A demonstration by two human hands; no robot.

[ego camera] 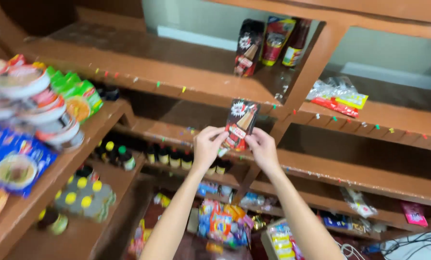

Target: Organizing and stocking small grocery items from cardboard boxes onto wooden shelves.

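Observation:
Both my hands hold up a dark sauce pouch point(240, 122) with a red-and-white label in front of the wooden shelves. My left hand point(208, 146) grips its lower left edge, and my right hand point(262, 148) grips its lower right edge. On the upper shelf point(177, 77) behind it stands a matching dark pouch point(247, 47), with a red-and-yellow pouch point(276, 40) and a dark bottle point(296, 43) beside it.
Stacked noodle cups point(30, 98), green packets point(78, 94) and blue packets point(13, 161) fill the left shelves. Small dark bottles point(172, 157) line a lower shelf. Clear bags with red and yellow packs point(338, 96) lie on the right shelf. Colourful snack packs point(225, 224) sit below.

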